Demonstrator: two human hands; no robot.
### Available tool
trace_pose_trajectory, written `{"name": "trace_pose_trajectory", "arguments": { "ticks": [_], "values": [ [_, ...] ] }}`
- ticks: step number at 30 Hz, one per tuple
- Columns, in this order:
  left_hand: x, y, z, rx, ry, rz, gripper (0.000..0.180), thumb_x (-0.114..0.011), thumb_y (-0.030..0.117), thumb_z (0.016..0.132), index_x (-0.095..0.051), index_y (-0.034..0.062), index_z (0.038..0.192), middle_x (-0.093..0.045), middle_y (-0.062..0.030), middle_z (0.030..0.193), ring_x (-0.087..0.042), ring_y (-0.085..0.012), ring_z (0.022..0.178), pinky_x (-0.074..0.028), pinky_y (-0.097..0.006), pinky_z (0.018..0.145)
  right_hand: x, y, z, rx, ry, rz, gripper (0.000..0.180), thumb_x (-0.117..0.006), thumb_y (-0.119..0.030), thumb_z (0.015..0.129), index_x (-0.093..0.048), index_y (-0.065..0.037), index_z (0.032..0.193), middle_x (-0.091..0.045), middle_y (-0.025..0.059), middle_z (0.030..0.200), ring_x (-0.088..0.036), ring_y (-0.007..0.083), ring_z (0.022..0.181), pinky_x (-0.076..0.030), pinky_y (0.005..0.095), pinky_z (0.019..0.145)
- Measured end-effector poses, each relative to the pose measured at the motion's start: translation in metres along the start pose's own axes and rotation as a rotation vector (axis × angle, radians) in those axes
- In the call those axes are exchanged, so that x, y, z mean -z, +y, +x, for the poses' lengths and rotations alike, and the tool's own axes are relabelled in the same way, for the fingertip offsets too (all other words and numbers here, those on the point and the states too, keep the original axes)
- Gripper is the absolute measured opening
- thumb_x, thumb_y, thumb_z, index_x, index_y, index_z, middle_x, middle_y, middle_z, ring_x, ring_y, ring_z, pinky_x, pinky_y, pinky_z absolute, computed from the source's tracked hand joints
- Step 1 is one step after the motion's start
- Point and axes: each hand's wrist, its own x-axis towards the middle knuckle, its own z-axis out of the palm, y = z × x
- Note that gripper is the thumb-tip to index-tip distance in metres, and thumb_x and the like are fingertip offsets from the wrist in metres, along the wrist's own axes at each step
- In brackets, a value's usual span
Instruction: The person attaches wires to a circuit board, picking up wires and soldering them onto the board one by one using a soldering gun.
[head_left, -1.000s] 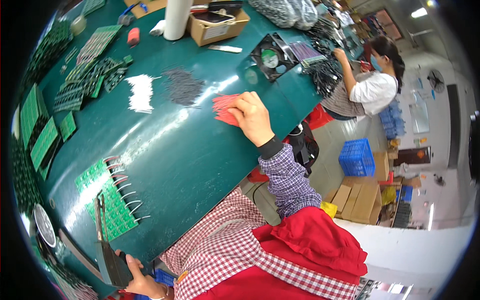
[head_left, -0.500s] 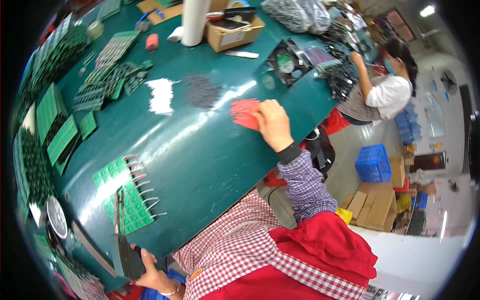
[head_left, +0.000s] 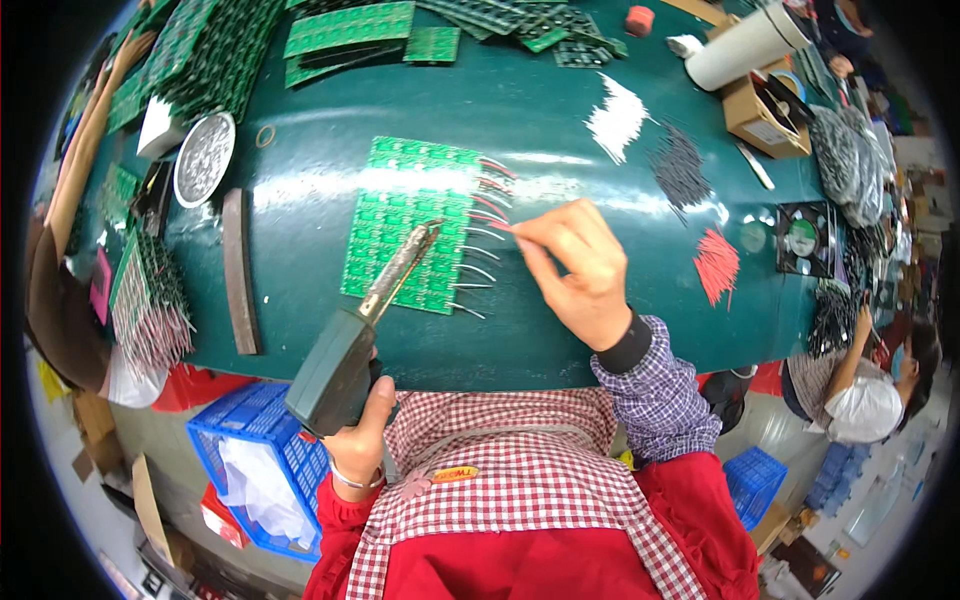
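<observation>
My left hand (head_left: 362,435) is wrapped round the grip of a dark green soldering gun (head_left: 335,370). Its thin tip reaches over the green circuit board panel (head_left: 400,180); whether it touches is too small to tell. Along the panel's right edge stick out several short red, white and dark wires. At that edge my right hand (head_left: 585,275) pinches a short red wire (head_left: 501,226) between thumb and forefinger. To the right lie loose piles of white wires (head_left: 618,120), black wires (head_left: 680,175) and red wires (head_left: 716,265).
A dark curved strip (head_left: 238,270) and a round metal dish (head_left: 205,160) lie left of the panel. Stacked circuit boards (head_left: 350,30) fill the far side. A white cylinder (head_left: 745,48), a cardboard box (head_left: 765,120) and a black fan (head_left: 806,238) stand right. Other people sit at both sides.
My right hand has come from the red wire pile to the panel's edge with a red wire. The soldering gun's tip has moved further over the panel. My view has swung left.
</observation>
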Motion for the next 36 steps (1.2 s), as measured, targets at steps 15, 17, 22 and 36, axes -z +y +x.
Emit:
{"name": "trace_pose_trajectory", "arguments": {
  "ticks": [15, 17, 22, 36],
  "values": [
    [0.009, 0.004, 0.006, 0.126, -0.094, 0.131, 0.023, -0.077, 0.000, 0.079, -0.070, -0.0052, 0.101, -0.073, -0.0108, 0.089, -0.068, -0.0172, 0.074, -0.054, -0.031, 0.067, -0.031, 0.007, -0.006, 0.019, -0.178, 0.050, 0.022, -0.074, 0.007, 0.072, -0.068, -0.004, 0.089, -0.059, 0.0066, 0.078, -0.060, 0.0235, 0.070, -0.050, 0.0341, 0.059],
    [0.008, 0.004, 0.007, 0.130, -0.100, 0.153, 0.022, -0.077, 0.000, 0.079, -0.071, -0.0051, 0.099, -0.073, -0.0109, 0.086, -0.068, -0.0176, 0.071, -0.054, -0.031, 0.066, -0.030, 0.007, -0.006, 0.010, -0.193, 0.051, 0.022, -0.074, 0.007, 0.071, -0.068, -0.004, 0.089, -0.059, 0.0067, 0.078, -0.060, 0.0236, 0.069, -0.050, 0.0342, 0.059],
    [0.006, 0.002, 0.009, 0.075, -0.111, 0.199, 0.023, -0.077, 0.002, 0.077, -0.071, -0.0045, 0.098, -0.073, -0.0131, 0.086, -0.070, -0.0204, 0.070, -0.054, -0.031, 0.065, -0.030, 0.007, -0.005, 0.014, -0.193, 0.055, 0.022, -0.074, 0.007, 0.072, -0.068, -0.004, 0.089, -0.059, 0.0067, 0.077, -0.060, 0.0237, 0.069, -0.050, 0.0341, 0.058],
    [0.003, -0.005, 0.014, -0.062, -0.155, 0.247, 0.023, -0.077, 0.002, 0.074, -0.070, -0.0031, 0.095, -0.070, -0.0131, 0.084, -0.067, -0.0227, 0.065, -0.052, -0.031, 0.059, -0.030, 0.006, -0.005, 0.019, -0.190, 0.045, 0.021, -0.074, 0.007, 0.072, -0.067, -0.003, 0.089, -0.057, 0.0068, 0.077, -0.060, 0.0230, 0.069, -0.050, 0.0335, 0.058]
  ]
}}
